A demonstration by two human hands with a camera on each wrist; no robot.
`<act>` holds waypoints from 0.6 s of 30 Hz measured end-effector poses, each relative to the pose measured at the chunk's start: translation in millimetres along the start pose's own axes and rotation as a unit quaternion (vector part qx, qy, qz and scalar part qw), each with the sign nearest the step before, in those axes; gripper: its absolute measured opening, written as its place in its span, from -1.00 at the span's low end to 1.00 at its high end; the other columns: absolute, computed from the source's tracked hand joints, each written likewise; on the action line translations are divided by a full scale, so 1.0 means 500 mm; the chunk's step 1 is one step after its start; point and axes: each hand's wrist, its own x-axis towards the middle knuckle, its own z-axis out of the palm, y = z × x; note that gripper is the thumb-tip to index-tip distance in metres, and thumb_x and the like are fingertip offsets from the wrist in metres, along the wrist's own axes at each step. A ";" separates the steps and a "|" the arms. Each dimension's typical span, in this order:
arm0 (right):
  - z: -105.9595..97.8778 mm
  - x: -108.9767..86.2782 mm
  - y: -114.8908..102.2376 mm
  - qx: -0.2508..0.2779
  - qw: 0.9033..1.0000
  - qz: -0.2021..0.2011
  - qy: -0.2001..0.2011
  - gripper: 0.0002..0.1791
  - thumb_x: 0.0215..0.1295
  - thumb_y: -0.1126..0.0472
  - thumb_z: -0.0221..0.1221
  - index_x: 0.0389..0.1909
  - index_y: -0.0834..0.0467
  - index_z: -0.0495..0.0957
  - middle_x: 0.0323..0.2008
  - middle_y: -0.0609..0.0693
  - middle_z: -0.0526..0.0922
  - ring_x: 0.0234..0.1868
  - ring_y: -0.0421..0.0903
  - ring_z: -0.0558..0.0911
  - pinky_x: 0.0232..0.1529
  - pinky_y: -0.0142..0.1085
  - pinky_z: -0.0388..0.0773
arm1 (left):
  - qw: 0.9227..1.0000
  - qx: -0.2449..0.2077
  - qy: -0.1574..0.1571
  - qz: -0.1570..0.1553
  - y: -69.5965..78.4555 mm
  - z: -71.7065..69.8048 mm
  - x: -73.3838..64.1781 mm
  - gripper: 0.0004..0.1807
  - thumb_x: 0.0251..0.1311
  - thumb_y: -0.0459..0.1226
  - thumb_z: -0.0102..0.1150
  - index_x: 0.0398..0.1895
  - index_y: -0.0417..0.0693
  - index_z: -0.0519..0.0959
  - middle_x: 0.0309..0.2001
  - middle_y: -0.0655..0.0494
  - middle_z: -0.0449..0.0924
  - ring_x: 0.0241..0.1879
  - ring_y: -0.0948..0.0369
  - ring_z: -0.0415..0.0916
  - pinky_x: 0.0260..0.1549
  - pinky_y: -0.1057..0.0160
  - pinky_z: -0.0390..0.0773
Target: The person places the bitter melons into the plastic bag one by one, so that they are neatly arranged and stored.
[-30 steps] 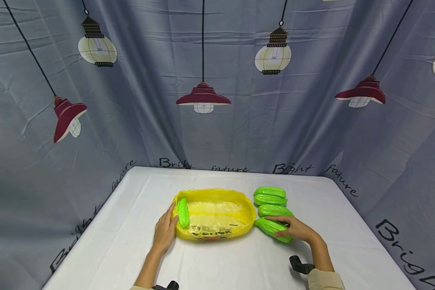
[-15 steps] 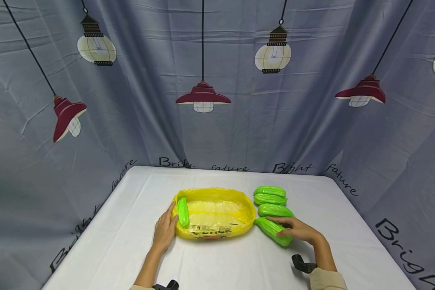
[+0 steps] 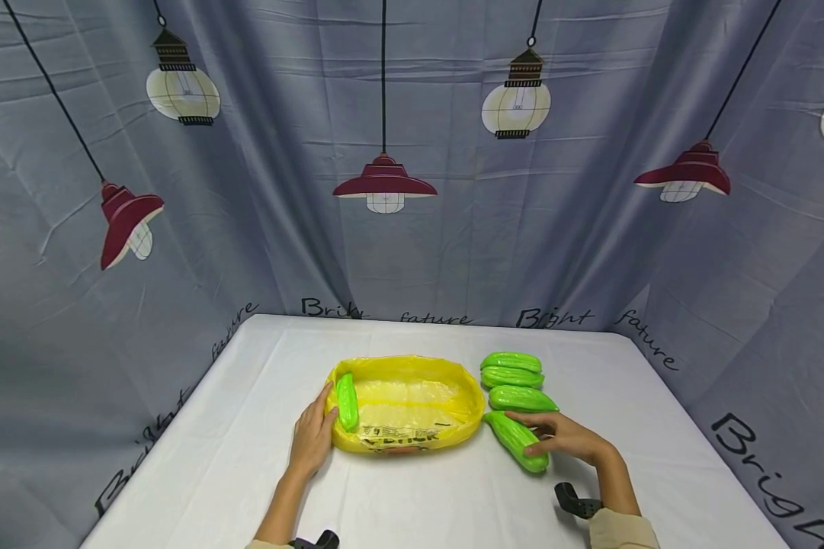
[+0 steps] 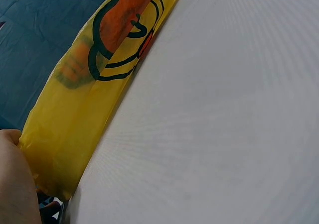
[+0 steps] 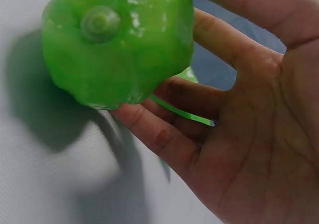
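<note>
The left hand [image 3: 312, 436] rests against the left rim of the yellow bag [image 3: 418, 369]; the right hand [image 3: 568, 438] grips the nearest green gourd [image 3: 510, 433], tip just beside the right rim. White tablecloth [image 3: 412, 503] extends in front. Curtain [image 3: 453, 252] lettering reads "Bright fature"; bag print [image 3: 401, 438] seems illegible.

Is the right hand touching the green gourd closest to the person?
Touching. The right wrist view shows the right hand's fingers against the green gourd's side with no gap.
</note>
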 end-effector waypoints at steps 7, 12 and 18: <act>-0.001 -0.011 -0.016 -0.027 1.000 -0.007 0.008 -0.29 0.12 0.08 0.27 0.32 0.03 0.28 0.27 0.16 0.31 0.20 0.24 0.32 0.06 0.15 0.32 | 1.000 0.005 -0.002 -0.002 0.000 0.001 0.000 -0.48 0.42 -0.13 -0.24 0.42 0.05 0.08 0.28 -0.21 0.23 0.24 -0.17 0.14 0.19 -0.18 0.00; -0.006 -0.024 -0.042 -0.041 0.998 -0.033 0.026 -0.30 0.12 0.13 0.28 0.31 0.11 0.29 0.22 0.20 0.36 0.07 0.14 0.44 -0.04 -0.17 0.47 | 1.000 0.005 -0.005 -0.008 0.001 0.000 0.000 -0.48 0.42 -0.13 -0.25 0.42 0.05 0.08 0.28 -0.21 0.22 0.25 -0.17 0.13 0.20 -0.18 -0.02; -0.011 -0.030 -0.075 -0.027 0.994 -0.078 0.067 -0.29 0.08 0.19 0.31 0.29 0.14 0.32 0.09 0.20 0.47 -0.10 -0.08 0.50 -0.15 -0.35 0.51 | 1.000 0.005 -0.006 -0.008 0.002 -0.002 0.000 -0.48 0.42 -0.13 -0.25 0.42 0.04 0.07 0.27 -0.22 0.24 0.24 -0.18 0.14 0.20 -0.18 -0.02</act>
